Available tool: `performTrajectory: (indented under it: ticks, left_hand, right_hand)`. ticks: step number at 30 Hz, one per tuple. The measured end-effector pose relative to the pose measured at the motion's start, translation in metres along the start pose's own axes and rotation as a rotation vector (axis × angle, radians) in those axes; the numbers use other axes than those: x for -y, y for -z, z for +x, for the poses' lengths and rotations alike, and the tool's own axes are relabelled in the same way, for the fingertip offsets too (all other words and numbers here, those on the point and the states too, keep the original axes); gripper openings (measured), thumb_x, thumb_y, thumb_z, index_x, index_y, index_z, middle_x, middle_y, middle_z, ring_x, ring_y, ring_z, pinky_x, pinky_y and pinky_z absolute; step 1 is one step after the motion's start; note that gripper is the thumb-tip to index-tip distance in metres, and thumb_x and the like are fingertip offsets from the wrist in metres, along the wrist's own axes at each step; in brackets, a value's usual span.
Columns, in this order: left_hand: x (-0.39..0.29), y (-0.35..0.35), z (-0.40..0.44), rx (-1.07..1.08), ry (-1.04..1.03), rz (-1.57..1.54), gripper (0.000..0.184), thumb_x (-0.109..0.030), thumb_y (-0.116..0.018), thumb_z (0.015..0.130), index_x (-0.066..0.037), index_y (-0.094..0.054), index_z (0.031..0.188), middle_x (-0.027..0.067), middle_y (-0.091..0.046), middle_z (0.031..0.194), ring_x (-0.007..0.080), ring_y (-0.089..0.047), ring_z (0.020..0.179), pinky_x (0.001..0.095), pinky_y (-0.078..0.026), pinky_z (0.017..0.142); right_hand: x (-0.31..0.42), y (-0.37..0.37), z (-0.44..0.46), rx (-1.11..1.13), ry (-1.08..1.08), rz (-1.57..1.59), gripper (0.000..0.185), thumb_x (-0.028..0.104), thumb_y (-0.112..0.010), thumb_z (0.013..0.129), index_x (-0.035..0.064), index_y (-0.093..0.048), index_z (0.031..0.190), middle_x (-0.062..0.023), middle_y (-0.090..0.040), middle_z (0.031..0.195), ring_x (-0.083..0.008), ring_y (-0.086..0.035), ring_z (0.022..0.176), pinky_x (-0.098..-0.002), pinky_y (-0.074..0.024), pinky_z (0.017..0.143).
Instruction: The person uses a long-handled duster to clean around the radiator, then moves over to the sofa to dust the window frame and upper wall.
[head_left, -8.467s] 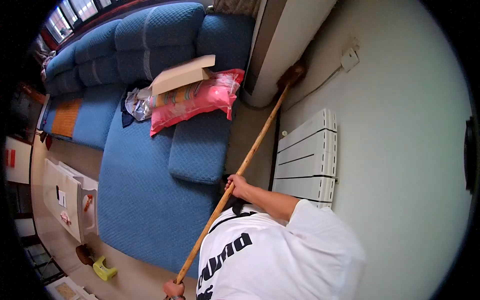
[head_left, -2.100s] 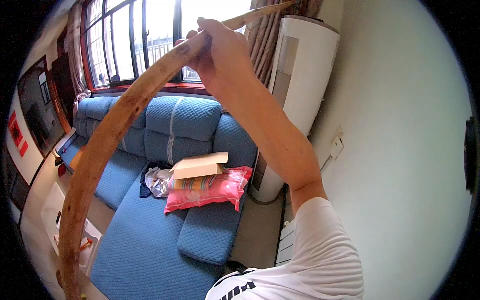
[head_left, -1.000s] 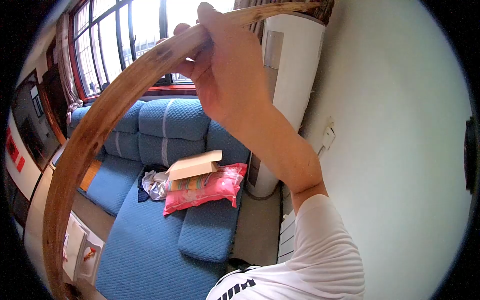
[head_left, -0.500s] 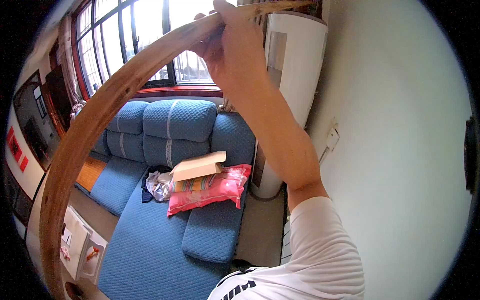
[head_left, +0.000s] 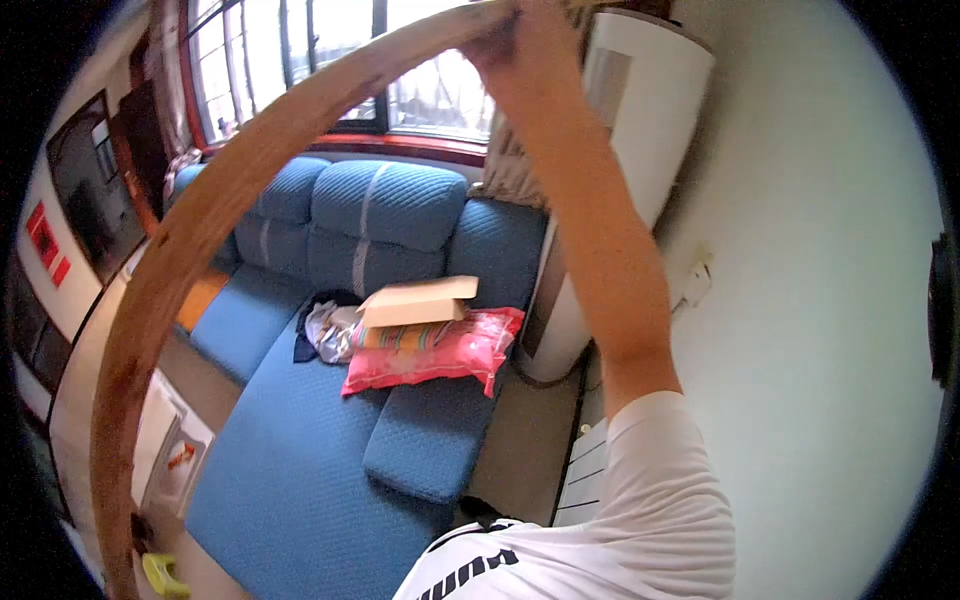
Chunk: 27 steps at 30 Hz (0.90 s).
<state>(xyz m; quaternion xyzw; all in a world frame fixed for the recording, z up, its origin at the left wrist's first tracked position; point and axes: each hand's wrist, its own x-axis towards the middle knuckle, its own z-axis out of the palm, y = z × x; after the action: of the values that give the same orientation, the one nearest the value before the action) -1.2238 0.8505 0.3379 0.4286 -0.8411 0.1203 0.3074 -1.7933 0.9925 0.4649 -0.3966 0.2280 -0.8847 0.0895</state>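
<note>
My right hand (head_left: 518,40) is raised at the top edge of the head view, its fingers partly cut off and in shadow. It is closed around a long, smooth brown wooden pole (head_left: 195,225). The pole looks strongly bent through the wide lens, sweeping from the top right down the left side to the bottom edge. My right forearm (head_left: 600,230) stretches up from a white short sleeve (head_left: 665,460). I do not see my left hand.
Ahead stands a blue quilted sofa (head_left: 300,480) with a pink pillow (head_left: 430,365), an open cardboard box (head_left: 415,310) and crumpled clothes (head_left: 330,325). A white cylindrical appliance (head_left: 650,110) and a wall (head_left: 820,300) are on the right. Lower left are a white table (head_left: 165,440) and something yellow (head_left: 163,575).
The view has tilted, so the sofa and pillow sit higher and further right. My right hand, still on the pole, has moved right and nearer the top edge. The yellow thing has appeared.
</note>
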Motion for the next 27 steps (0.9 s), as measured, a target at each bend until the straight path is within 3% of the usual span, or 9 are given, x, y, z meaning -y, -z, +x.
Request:
performTrajectory:
  ticks: [6,8,9,11,13,15,17,20,27]
  left_hand:
    - [0.024,-0.04,-0.013,0.057,0.014,0.144,0.025,-0.026,-0.064,0.07,-0.004,-0.053,0.064,0.0169,-0.053,0.058,0.0351,-0.053,0.053,0.0441,-0.041,0.047]
    - [0.081,-0.072,-0.029,0.099,0.117,-0.225,0.039,-0.026,-0.061,0.077,0.001,-0.057,0.105,0.019,-0.059,0.087,0.0307,-0.059,0.089,0.0412,-0.046,0.079]
    - [0.125,-0.114,-0.054,-0.151,0.125,-0.324,0.031,-0.015,-0.056,0.081,0.004,-0.05,0.105,0.0185,-0.055,0.093,0.0329,-0.053,0.094,0.0462,-0.039,0.085]
    - [0.104,-0.102,-0.051,0.074,0.131,-0.22,0.031,-0.015,-0.056,0.081,0.003,-0.05,0.105,0.0186,-0.055,0.096,0.0338,-0.051,0.096,0.0458,-0.036,0.087]
    - [0.03,-0.115,-0.034,-0.196,-0.129,-0.227,0.011,0.0,-0.045,0.061,0.0,-0.036,0.068,0.0161,-0.032,0.057,0.0313,-0.034,0.051,0.0386,-0.027,0.05]
    - [0.03,-0.14,-0.049,-0.123,-0.076,-0.372,0.012,0.0,-0.047,0.06,0.0,-0.035,0.063,0.0144,-0.03,0.054,0.03,-0.031,0.049,0.0384,-0.027,0.048]
    - [0.026,-0.173,-0.064,-0.043,-0.056,-0.459,0.014,0.0,-0.048,0.062,-0.001,-0.034,0.06,0.0136,-0.029,0.052,0.0298,-0.03,0.047,0.0389,-0.026,0.046]
    - [0.041,-0.242,-0.119,0.147,0.146,-0.49,0.019,0.0,-0.051,0.067,-0.003,-0.035,0.057,0.0148,-0.035,0.051,0.0321,-0.037,0.046,0.0404,-0.027,0.045]
    - [0.03,-0.318,-0.214,0.066,-0.044,-0.364,0.019,-0.008,-0.051,0.071,-0.006,-0.038,0.057,0.012,-0.041,0.053,0.0321,-0.044,0.051,0.0431,-0.032,0.05]
  right_hand:
    - [-0.003,0.005,-0.008,-0.002,-0.017,-0.07,0.005,0.012,-0.05,0.088,0.008,-0.049,0.086,-0.003,-0.054,0.069,-0.0143,-0.056,0.064,-0.0288,-0.0503,0.058]
    - [-0.003,0.003,-0.014,0.054,0.105,-0.018,0.005,0.012,-0.052,0.087,0.008,-0.05,0.086,-0.0031,-0.054,0.069,-0.0146,-0.056,0.063,-0.0285,-0.0499,0.058]
    - [-0.001,0.001,-0.022,0.108,0.135,-0.001,0.006,0.012,-0.054,0.086,0.0078,-0.05,0.086,-0.0031,-0.054,0.069,-0.0151,-0.056,0.064,-0.0292,-0.0499,0.061]
    - [0.007,-0.004,-0.033,0.166,0.094,-0.003,0.008,0.014,-0.056,0.086,0.0078,-0.05,0.087,-0.0032,-0.055,0.07,-0.0155,-0.056,0.066,-0.0299,-0.0498,0.065]
    - [0.011,-0.001,-0.038,0.203,0.095,-0.057,0.014,0.017,-0.061,0.084,0.0082,-0.051,0.088,-0.0036,-0.057,0.075,-0.0159,-0.058,0.072,-0.0318,-0.0494,0.071]
    - [0.015,0.007,-0.054,0.219,0.272,-0.577,0.015,0.014,-0.058,0.085,0.0056,-0.049,0.093,-0.0054,-0.056,0.08,-0.0166,-0.058,0.076,-0.0335,-0.0504,0.074]
    - [0.013,0.002,-0.083,0.189,0.039,-0.116,0.015,0.014,-0.056,0.087,0.0042,-0.05,0.096,-0.0054,-0.055,0.087,-0.0148,-0.056,0.083,-0.036,-0.0476,0.081]
    - [0.014,0.005,-0.129,0.045,-0.07,-0.158,0.018,0.019,-0.056,0.087,0.0034,-0.054,0.096,-0.0031,-0.05,0.076,-0.0149,-0.052,0.07,-0.0319,-0.0465,0.067]
    - [0.011,0.039,-0.21,-0.135,-0.206,0.007,0.02,0.025,-0.053,0.091,0.0062,-0.056,0.096,0.0035,-0.04,0.061,-0.0102,-0.043,0.052,-0.0263,-0.0395,0.052]
